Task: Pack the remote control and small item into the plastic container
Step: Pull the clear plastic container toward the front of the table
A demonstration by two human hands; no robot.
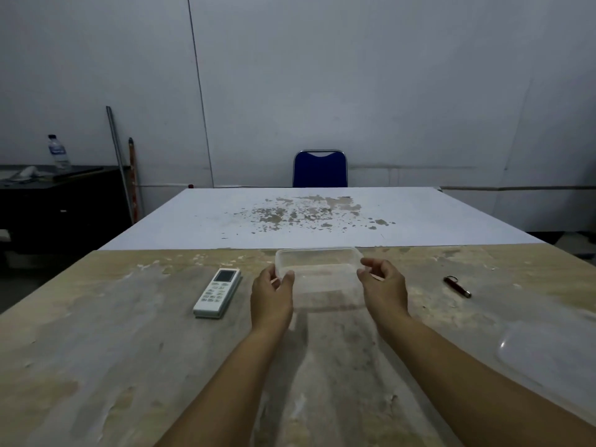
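Single head-worn wide-angle view, looking forward and down along the table (96,366) from its near edge. Both forearms enter from the bottom edge of the frame; the hands lie close below the lens. The far edge of the table, a chair (320,169) and the wall (354,75) fill the upper half, with edge distortion.
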